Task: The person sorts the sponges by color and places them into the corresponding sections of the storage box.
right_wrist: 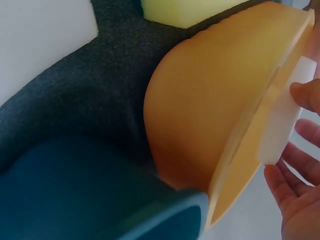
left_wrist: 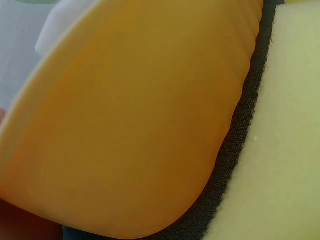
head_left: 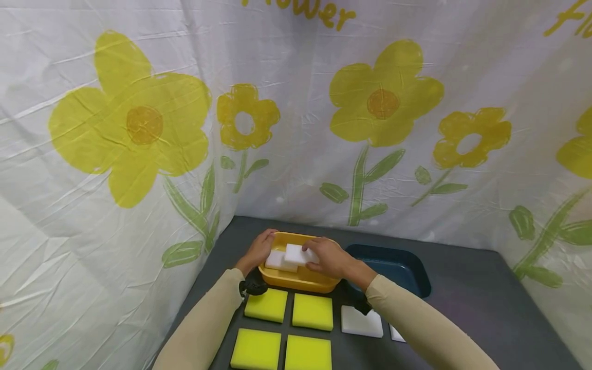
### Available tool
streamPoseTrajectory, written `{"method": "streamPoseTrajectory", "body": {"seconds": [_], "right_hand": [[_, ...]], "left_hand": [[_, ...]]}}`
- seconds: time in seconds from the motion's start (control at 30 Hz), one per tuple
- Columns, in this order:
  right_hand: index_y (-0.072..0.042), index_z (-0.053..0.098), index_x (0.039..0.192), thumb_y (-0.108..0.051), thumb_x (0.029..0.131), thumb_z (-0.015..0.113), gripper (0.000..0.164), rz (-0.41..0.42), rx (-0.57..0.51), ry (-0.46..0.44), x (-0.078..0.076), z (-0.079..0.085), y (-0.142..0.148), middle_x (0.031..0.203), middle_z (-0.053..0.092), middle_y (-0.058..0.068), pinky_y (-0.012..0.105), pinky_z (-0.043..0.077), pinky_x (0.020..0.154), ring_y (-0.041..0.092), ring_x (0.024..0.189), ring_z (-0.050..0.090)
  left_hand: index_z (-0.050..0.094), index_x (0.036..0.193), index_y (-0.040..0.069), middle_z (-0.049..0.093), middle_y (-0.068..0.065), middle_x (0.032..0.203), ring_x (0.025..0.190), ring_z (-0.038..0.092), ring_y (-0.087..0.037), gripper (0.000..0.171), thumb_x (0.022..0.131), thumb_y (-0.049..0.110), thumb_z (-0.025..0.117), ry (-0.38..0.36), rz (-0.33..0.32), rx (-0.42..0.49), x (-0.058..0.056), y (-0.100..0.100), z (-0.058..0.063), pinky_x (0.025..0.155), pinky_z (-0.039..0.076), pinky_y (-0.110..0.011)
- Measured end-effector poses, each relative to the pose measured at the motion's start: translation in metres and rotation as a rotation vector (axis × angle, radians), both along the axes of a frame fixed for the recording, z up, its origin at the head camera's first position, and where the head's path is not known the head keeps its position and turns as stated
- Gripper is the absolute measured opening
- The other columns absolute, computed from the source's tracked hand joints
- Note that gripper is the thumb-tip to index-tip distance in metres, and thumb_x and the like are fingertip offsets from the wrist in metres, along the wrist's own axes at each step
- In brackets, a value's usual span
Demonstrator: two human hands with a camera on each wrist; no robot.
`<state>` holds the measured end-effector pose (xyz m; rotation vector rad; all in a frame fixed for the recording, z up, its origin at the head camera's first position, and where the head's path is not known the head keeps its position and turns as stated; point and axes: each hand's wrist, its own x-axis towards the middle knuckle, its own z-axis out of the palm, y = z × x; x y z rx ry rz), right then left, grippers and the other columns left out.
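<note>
A white sponge (head_left: 296, 255) is pinched between the thumb and fingers of my right hand (head_left: 329, 257), inside the top of a yellow plastic tub (head_left: 300, 284). In the right wrist view the thumb lies on one face of that sponge (right_wrist: 286, 117) and the fingers are at its other side. Another white sponge (head_left: 276, 260) lies in the tub, partly covered by the held one. My left hand (head_left: 258, 251) holds the tub's left rim; its fingertips are partly hidden. The left wrist view is mostly filled by the tub's outer wall (left_wrist: 135, 120).
Several yellow sponges (head_left: 265, 305) lie in rows before the tub. White sponges (head_left: 362, 322) lie to their right, partly behind my right forearm. A dark blue tub (head_left: 416, 267) stands right of the yellow one on the dark table (head_left: 467, 288). Flowered fabric (head_left: 296, 169) hangs behind.
</note>
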<state>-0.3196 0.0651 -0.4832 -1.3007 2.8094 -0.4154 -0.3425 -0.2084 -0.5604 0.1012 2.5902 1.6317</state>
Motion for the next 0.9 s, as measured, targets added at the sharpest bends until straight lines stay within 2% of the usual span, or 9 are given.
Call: {"method": "streamPoseTrajectory", "body": {"seconds": [0.2, 0.3, 0.37, 0.53, 0.6, 0.67, 0.77, 0.87, 0.9], "right_hand": [[-0.006, 0.069, 0.136, -0.023, 0.104, 0.079, 0.038, 0.003, 0.016, -0.021, -0.008, -0.004, -0.010, 0.137, 0.073, 0.014, 0.050, 0.055, 0.112, 0.031, 0.121, 0.071], [-0.005, 0.069, 0.135, -0.022, 0.103, 0.079, 0.038, 0.011, -0.006, -0.040, -0.014, -0.009, -0.013, 0.136, 0.073, 0.016, 0.051, 0.057, 0.109, 0.033, 0.118, 0.071], [-0.007, 0.068, 0.135, -0.028, 0.104, 0.077, 0.038, 0.031, -0.027, -0.015, -0.027, -0.025, -0.012, 0.135, 0.073, 0.014, 0.048, 0.058, 0.106, 0.031, 0.116, 0.071], [-0.008, 0.068, 0.133, -0.032, 0.105, 0.077, 0.038, 0.062, -0.065, 0.016, -0.039, -0.041, -0.015, 0.130, 0.075, 0.012, 0.042, 0.060, 0.100, 0.026, 0.110, 0.072], [-0.006, 0.069, 0.131, -0.027, 0.103, 0.080, 0.037, 0.053, -0.070, -0.016, -0.032, -0.030, -0.019, 0.128, 0.076, 0.013, 0.045, 0.060, 0.099, 0.027, 0.108, 0.072], [-0.006, 0.069, 0.132, -0.029, 0.103, 0.079, 0.039, 0.061, -0.071, 0.001, -0.035, -0.035, -0.021, 0.128, 0.076, 0.012, 0.043, 0.060, 0.100, 0.026, 0.108, 0.072], [-0.005, 0.070, 0.133, -0.028, 0.102, 0.081, 0.040, 0.034, -0.049, -0.038, -0.027, -0.025, -0.029, 0.128, 0.076, 0.013, 0.044, 0.060, 0.101, 0.026, 0.108, 0.072], [-0.007, 0.070, 0.134, -0.028, 0.102, 0.081, 0.039, 0.021, -0.022, -0.040, -0.024, -0.024, -0.037, 0.128, 0.076, 0.012, 0.042, 0.060, 0.100, 0.024, 0.107, 0.071], [-0.007, 0.070, 0.133, -0.024, 0.102, 0.082, 0.038, 0.004, -0.009, -0.058, -0.019, -0.018, -0.041, 0.128, 0.076, 0.012, 0.043, 0.060, 0.099, 0.025, 0.105, 0.071]], "left_hand": [[0.053, 0.157, 0.007, 0.057, -0.019, 0.156, 0.142, 0.055, -0.040, 0.047, 0.122, 0.032, 0.033, -0.003, 0.007, 0.000, -0.001, -0.001, -0.001, 0.123, 0.041, -0.062], [0.053, 0.157, 0.007, 0.058, -0.019, 0.156, 0.142, 0.055, -0.040, 0.047, 0.122, 0.033, 0.033, -0.005, 0.002, 0.005, -0.002, -0.001, -0.001, 0.124, 0.041, -0.062], [0.053, 0.157, 0.007, 0.058, -0.019, 0.156, 0.141, 0.056, -0.040, 0.047, 0.122, 0.033, 0.033, -0.001, -0.003, 0.007, -0.001, -0.001, -0.001, 0.123, 0.041, -0.062], [0.054, 0.155, 0.006, 0.059, -0.020, 0.154, 0.139, 0.057, -0.040, 0.046, 0.122, 0.031, 0.033, 0.014, -0.011, 0.009, -0.001, -0.002, 0.000, 0.120, 0.043, -0.062], [0.054, 0.155, 0.007, 0.059, -0.020, 0.153, 0.139, 0.057, -0.040, 0.046, 0.122, 0.032, 0.033, 0.011, -0.011, 0.017, -0.001, -0.002, 0.001, 0.120, 0.043, -0.062], [0.054, 0.156, 0.007, 0.059, -0.020, 0.154, 0.140, 0.057, -0.040, 0.047, 0.122, 0.032, 0.033, 0.005, -0.009, 0.018, -0.001, -0.002, 0.000, 0.120, 0.042, -0.062], [0.052, 0.159, 0.008, 0.058, -0.019, 0.155, 0.142, 0.056, -0.040, 0.049, 0.122, 0.034, 0.032, -0.012, -0.004, 0.024, -0.001, -0.002, 0.000, 0.122, 0.042, -0.062], [0.052, 0.159, 0.010, 0.060, -0.018, 0.153, 0.138, 0.058, -0.038, 0.049, 0.122, 0.035, 0.032, -0.024, 0.004, 0.033, -0.001, -0.002, -0.002, 0.121, 0.043, -0.061], [0.053, 0.158, 0.010, 0.061, -0.018, 0.151, 0.135, 0.059, -0.037, 0.048, 0.122, 0.035, 0.032, -0.022, 0.005, 0.031, -0.001, -0.001, -0.002, 0.119, 0.045, -0.061]]}}
